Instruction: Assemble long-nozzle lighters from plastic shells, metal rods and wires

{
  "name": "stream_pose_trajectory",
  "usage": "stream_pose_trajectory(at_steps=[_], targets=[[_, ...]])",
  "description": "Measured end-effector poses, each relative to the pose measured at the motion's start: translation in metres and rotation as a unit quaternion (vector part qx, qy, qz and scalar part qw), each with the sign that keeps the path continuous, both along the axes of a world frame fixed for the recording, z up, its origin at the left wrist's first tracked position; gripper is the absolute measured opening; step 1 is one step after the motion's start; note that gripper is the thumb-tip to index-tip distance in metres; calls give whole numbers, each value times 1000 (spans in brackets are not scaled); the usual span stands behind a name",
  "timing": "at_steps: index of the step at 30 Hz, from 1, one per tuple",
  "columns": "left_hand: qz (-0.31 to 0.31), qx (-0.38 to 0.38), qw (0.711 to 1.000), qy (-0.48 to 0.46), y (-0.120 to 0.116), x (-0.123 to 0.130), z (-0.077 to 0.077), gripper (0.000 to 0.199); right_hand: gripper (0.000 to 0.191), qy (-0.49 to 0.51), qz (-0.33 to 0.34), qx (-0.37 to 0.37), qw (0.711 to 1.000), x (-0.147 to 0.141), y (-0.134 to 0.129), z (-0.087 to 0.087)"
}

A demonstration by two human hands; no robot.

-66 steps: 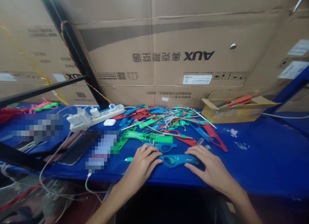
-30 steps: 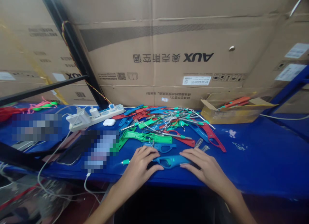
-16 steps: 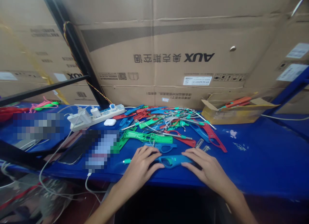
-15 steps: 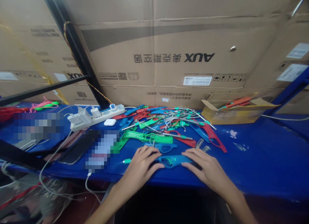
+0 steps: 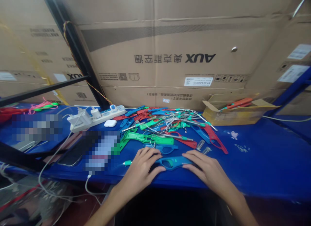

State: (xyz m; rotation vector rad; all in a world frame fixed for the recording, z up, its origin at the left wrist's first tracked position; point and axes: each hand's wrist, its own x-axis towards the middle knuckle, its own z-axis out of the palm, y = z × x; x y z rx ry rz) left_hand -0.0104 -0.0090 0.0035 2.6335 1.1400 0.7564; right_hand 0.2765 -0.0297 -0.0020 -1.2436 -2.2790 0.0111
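A blue long-necked gas lighter (image 5: 173, 162) lies crosswise between my hands at the front of the table. Its green trigger shows inside the loop of the handle. My left hand (image 5: 143, 166) is closed around the left part, and a green tip sticks out beyond it. My right hand (image 5: 205, 167) pinches the handle's right end between thumb and fingers. Just behind is a blue handle shell (image 5: 167, 149). Two small clear plastic pieces (image 5: 200, 145) lie behind my right hand. A green half shell (image 5: 150, 137) rests farther back.
Lighter shells, metal tubes and wires form a pile (image 5: 167, 122) in the middle. An open carton (image 5: 233, 115) with orange-red pieces stands at the back right. Phones (image 5: 79, 149), a white case (image 5: 110, 123) and a power strip (image 5: 107, 115) lie left. Cardboard (image 5: 170, 31) rises behind.
Almost nothing differs. Both hands keep their hold on the blue lighter in the same place, and the view has shifted very slightly.
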Motion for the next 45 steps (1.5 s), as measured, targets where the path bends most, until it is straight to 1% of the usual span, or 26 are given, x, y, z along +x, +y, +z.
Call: stream_pose_trajectory(at_steps=[7, 16, 21, 26, 30, 37, 41, 45], targets=[[0, -3, 1000, 7, -2, 0, 1, 29, 37, 14, -5, -11, 1000, 0, 1, -2], [10, 5, 1000, 21, -1, 1, -1, 34, 26, 28, -6, -53, 998, 3, 1, -5], [11, 9, 1000, 18, -2, 2, 0, 34, 28, 26, 5, -57, 998, 3, 1, -2], [17, 1, 1000, 15, -2, 3, 2, 30, 34, 12, 1, -44, 999, 1, 0, 0], [14, -18, 1000, 0, -1, 2, 1, 28, 39, 3, -2, -30, 1000, -1, 0, -1], [10, -37, 999, -24, -2, -1, -2, 27, 39, 5, 8, -17, 1000, -4, 0, 0], [8, -28, 999, -16, -3, -2, 0, 27, 36, 3, 9, -27, 1000, -4, 0, 2], [6, 0, 1000, 2, -4, 0, 3, 32, 35, -2, 6, -24, 1000, -3, 0, 2]])
